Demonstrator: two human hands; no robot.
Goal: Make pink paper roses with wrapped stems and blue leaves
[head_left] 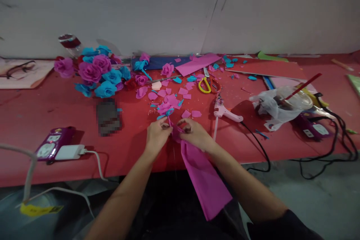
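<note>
Between the fingertips of my left hand (159,135) is the stem of a pink paper flower (165,108), its bloom pointing away from me with blue leaf pieces under it. My right hand (197,133) pinches a long strip of magenta crepe paper (205,180), which drapes down over the table edge toward my lap. One narrow end of the strip reaches the flower's stem; whether it is stuck there I cannot tell. Pink and blue paper petals (183,91) lie scattered beyond my hands. To the right rests a pink glue gun (227,113).
Yellow-handled scissors (204,85) lie behind the petals. A bunch of paper roses (98,69) stands at the back left, with a blurred dark object (108,117) before it. Purple power strips (53,142) sit left and right. A plastic-bagged cup (281,105) with a red straw is at right.
</note>
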